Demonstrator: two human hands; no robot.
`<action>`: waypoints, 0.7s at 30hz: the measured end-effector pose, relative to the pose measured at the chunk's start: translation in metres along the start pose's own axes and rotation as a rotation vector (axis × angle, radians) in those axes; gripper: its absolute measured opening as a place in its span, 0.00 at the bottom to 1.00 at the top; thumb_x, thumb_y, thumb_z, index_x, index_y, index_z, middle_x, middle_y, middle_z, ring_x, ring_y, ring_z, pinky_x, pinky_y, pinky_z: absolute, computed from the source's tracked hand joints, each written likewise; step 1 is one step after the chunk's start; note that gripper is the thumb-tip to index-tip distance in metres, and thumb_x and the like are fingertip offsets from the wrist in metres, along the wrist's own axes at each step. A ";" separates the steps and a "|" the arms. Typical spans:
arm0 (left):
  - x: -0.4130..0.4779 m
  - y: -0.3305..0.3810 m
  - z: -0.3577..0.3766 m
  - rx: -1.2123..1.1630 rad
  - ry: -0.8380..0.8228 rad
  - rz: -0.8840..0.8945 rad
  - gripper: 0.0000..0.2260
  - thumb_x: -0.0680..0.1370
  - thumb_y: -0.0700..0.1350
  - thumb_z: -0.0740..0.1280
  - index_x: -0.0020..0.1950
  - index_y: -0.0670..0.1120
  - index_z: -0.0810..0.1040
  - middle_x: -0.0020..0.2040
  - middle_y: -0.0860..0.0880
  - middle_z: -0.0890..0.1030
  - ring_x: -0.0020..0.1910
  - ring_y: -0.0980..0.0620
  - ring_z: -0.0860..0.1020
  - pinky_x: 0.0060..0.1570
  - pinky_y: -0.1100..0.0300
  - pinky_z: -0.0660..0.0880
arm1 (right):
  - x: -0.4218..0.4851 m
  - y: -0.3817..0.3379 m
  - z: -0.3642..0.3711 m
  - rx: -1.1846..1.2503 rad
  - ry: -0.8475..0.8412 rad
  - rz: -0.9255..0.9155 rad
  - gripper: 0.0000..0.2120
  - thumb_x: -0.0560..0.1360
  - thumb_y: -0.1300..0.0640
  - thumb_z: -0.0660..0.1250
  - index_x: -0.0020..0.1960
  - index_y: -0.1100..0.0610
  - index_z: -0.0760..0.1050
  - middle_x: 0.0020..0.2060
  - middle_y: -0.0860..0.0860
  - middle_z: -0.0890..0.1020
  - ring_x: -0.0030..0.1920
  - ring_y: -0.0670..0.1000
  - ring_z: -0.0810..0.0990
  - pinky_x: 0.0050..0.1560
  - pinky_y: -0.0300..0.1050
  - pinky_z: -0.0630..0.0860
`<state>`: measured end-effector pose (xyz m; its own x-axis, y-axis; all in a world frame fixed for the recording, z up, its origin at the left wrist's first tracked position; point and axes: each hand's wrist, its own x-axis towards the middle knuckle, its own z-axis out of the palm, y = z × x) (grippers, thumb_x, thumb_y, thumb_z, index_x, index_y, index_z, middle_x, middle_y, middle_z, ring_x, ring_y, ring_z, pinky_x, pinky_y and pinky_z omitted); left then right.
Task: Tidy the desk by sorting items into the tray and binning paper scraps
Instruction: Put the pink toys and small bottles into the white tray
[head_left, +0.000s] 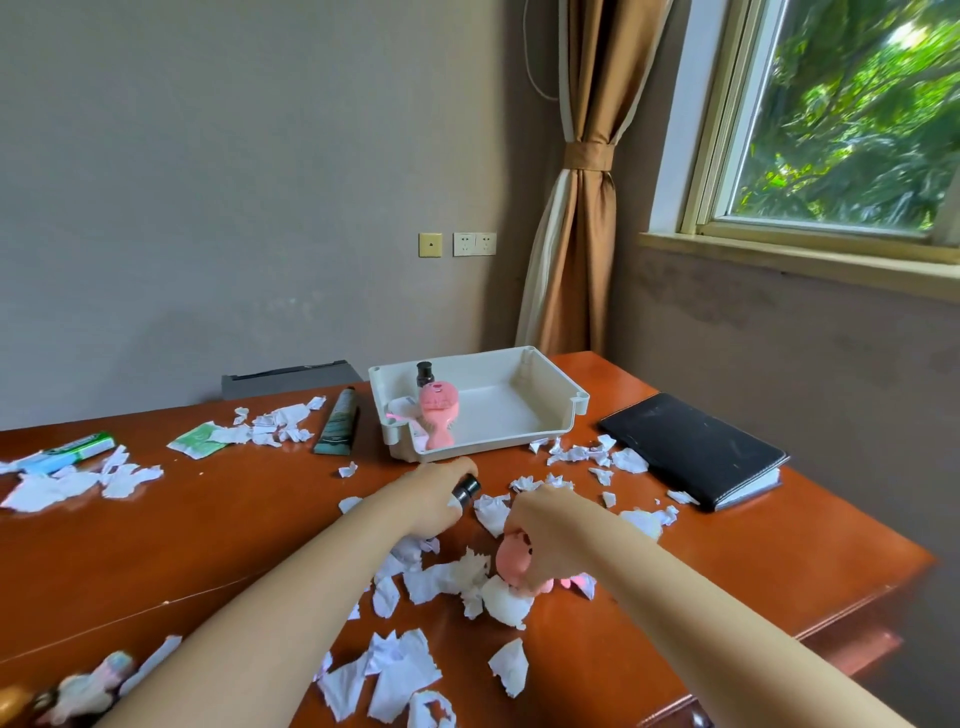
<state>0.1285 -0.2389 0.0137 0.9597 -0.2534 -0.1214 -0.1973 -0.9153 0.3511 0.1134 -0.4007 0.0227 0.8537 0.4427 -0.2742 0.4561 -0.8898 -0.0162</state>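
Both arms reach far over the desk (156, 530), palms down: the left hand (434, 499) is closed around a small black bottle (466, 488), near the tray (550, 415). The right hand (540, 525) pinches a pink toy (511, 564) amid paper scraps (436, 577) in the middle. No label on the green tube (338, 423) or box (78, 449) is readable.

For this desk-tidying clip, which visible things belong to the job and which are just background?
Part of the job:
white tray
paper scraps
black cylinder in left hand
pink toy in right hand
dark tube
green packet
black notebook

Just background:
curtain
window
wall sockets
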 end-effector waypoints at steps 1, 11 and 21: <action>-0.005 -0.001 -0.002 -0.029 0.013 0.003 0.17 0.77 0.38 0.59 0.65 0.49 0.67 0.56 0.46 0.73 0.47 0.46 0.74 0.45 0.55 0.73 | -0.001 -0.003 0.000 -0.007 0.014 0.003 0.21 0.69 0.55 0.73 0.61 0.61 0.76 0.54 0.57 0.81 0.53 0.56 0.79 0.50 0.45 0.77; -0.043 -0.012 -0.028 -0.249 0.255 0.086 0.16 0.76 0.43 0.66 0.60 0.54 0.65 0.42 0.49 0.77 0.37 0.54 0.74 0.40 0.57 0.76 | -0.019 0.011 -0.026 0.383 0.233 -0.007 0.24 0.69 0.54 0.73 0.64 0.54 0.74 0.54 0.49 0.78 0.51 0.49 0.76 0.47 0.37 0.78; -0.044 0.004 -0.045 -0.354 0.500 0.131 0.11 0.77 0.45 0.66 0.53 0.55 0.65 0.48 0.51 0.75 0.39 0.58 0.74 0.35 0.68 0.70 | -0.015 0.019 -0.077 0.464 0.329 -0.020 0.27 0.69 0.47 0.72 0.66 0.51 0.71 0.59 0.50 0.78 0.56 0.51 0.76 0.51 0.40 0.76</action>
<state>0.0950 -0.2174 0.0624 0.9264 -0.1006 0.3628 -0.3235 -0.7058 0.6302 0.1283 -0.4156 0.1006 0.9133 0.4050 0.0431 0.3781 -0.8039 -0.4592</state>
